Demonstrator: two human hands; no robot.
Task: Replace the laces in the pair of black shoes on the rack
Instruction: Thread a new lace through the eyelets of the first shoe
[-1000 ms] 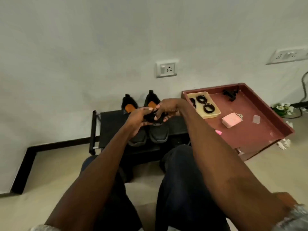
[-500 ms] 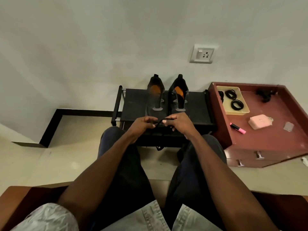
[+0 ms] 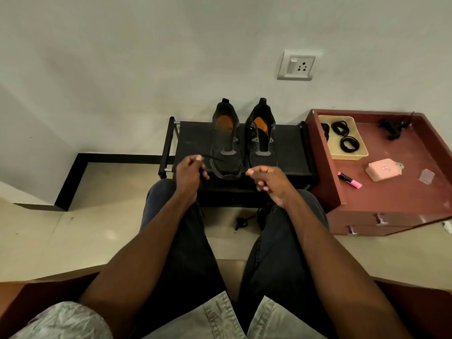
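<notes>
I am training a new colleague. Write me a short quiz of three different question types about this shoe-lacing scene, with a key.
1. True or false: the two black shoes with orange insoles stand on the black metal rack.
2. Which hand pinches the thin black lace: A. left hand, B. right hand, C. neither?
3. Fill in: the coiled black laces lie in a shallow ____ tray on the reddish-brown wooden cabinet.

Key: 1 true; 2 A; 3 beige.

Head view, single: worn high, facing forward and down; hands point(image 3: 190, 171) near centre, rack point(image 3: 288, 148) just beyond.
</notes>
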